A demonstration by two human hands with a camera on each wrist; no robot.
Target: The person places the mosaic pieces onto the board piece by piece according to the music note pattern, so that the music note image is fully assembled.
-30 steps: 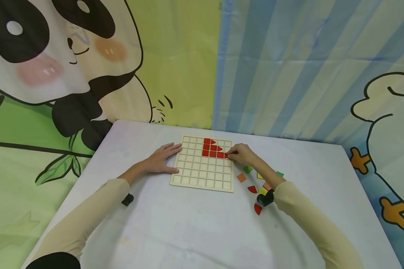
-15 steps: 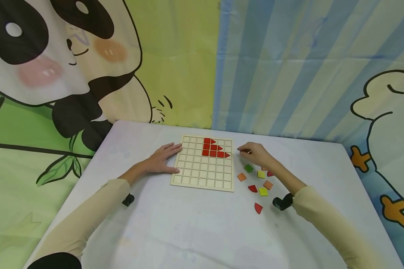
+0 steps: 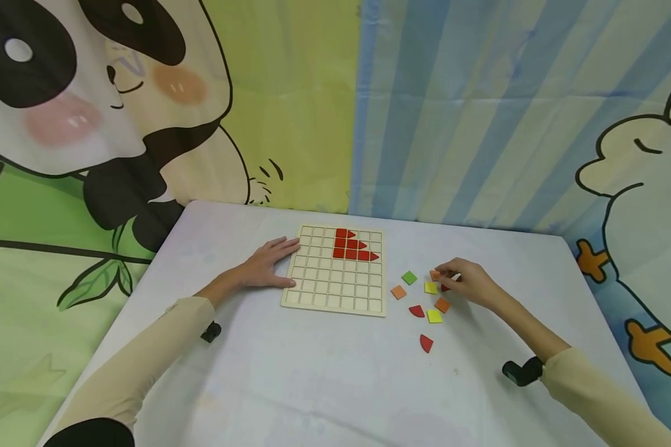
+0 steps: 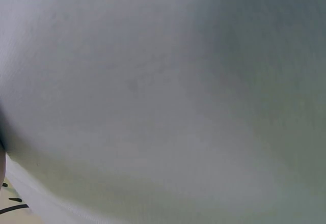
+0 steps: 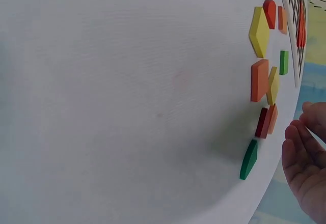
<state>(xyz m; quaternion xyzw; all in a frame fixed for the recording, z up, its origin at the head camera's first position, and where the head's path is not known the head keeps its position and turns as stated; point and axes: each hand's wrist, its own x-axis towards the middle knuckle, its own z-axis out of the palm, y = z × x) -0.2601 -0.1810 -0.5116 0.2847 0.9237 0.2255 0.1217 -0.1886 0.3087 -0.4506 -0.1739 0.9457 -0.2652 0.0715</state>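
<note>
My left hand [image 3: 268, 264] rests with spread fingers at the left edge of a pale square grid board [image 3: 324, 292]. Several red pieces [image 3: 349, 254], squares with pointed ends, lie in three stepped rows in the board's upper right cells. My right hand [image 3: 470, 282] hovers over the loose pieces, its fingers bent beside an orange square [image 3: 435, 275] and a red piece [image 3: 444, 287]. In the right wrist view, that hand [image 5: 308, 158] shows nothing between thumb and fingers. A dark green piece [image 5: 248, 159] lies below it there, hidden from the head view.
Right of the board lie a green square [image 3: 409, 277], orange squares [image 3: 399, 292], yellow squares [image 3: 434, 316] and red quarter-round pieces [image 3: 426, 343]. A white cloth covers the table [image 3: 313, 379]. Behind it hangs a printed curtain [image 3: 296, 124]. The left wrist view shows mostly blurred white cloth [image 4: 153, 107].
My right hand has let go of the red pointed piece at the end of the board's third row. It has moved right to the loose pieces. The left hand has stayed put.
</note>
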